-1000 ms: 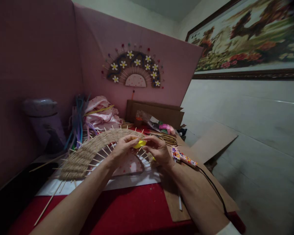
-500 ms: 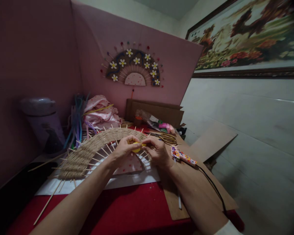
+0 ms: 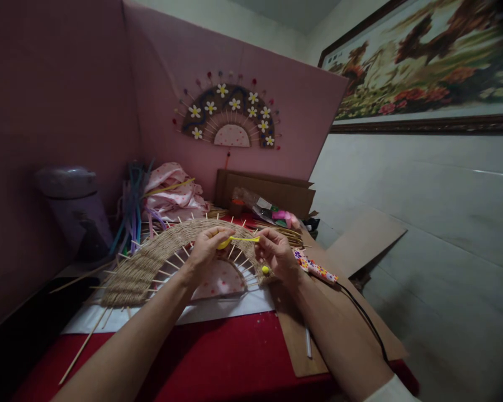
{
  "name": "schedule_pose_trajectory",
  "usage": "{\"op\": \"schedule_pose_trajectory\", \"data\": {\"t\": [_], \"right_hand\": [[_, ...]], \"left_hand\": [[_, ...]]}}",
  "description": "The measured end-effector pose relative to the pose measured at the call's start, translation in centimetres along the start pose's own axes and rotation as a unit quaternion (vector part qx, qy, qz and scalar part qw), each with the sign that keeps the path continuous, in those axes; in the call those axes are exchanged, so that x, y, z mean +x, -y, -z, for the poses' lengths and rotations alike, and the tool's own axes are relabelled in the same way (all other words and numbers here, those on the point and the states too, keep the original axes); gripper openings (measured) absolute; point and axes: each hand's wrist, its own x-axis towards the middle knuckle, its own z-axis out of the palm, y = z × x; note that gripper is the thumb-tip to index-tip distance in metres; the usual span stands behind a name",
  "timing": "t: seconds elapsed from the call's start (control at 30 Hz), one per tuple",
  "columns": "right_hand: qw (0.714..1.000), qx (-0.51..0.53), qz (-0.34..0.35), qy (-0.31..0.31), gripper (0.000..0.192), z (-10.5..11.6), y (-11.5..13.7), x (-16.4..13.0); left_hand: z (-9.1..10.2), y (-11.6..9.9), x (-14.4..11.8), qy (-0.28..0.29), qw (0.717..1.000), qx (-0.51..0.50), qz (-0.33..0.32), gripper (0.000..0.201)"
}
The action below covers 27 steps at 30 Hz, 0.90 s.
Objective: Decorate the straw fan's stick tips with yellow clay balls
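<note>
our left hand (image 3: 205,248) and right hand (image 3: 276,254) pinch a stretched yellow strip (image 3: 238,240) above the woven fan (image 3: 151,262).

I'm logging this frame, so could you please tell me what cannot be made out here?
- Head view: what the yellow strip is made of; too small and dim.
- Left hand palm and the strip's end; curled fingers hide them.
- Flowered tool: its tip sits behind the right hand.
- Grey jar: details lost in shadow.

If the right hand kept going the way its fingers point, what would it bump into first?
Probably the left hand: the right hand points leftward along the yellow strip stretched between them, above the woven fan. Depth is unclear.
</note>
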Motion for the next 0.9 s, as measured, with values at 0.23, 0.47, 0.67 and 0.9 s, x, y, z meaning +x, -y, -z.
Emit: {"op": "schedule_pose_trajectory", "data": {"t": [0.23,0.47,0.67,0.9], "right_hand": [[0.999,-0.010,0.028,0.019,0.018,0.0,-0.5,0.1],[0.994,-0.095,0.062,0.009,0.017,-0.5,-1.0,0.1],[0.975,-0.192,0.115,0.010,0.025,-0.7,-1.3,-0.2],[0.922,-0.338,0.189,-0.012,0.011,-0.9,-1.3,-0.5]], "left_hand": [[-0.3,0.2,-0.6,0.050,0.996,0.070,0.000,0.029],[-0.5,0.4,-0.8,0.106,0.991,0.080,-0.013,0.036],[-0.7,0.9,-1.0,0.127,0.987,0.094,-0.005,0.043],[-0.9,0.6,-1.2,0.114,0.992,0.056,0.004,0.048]]}}
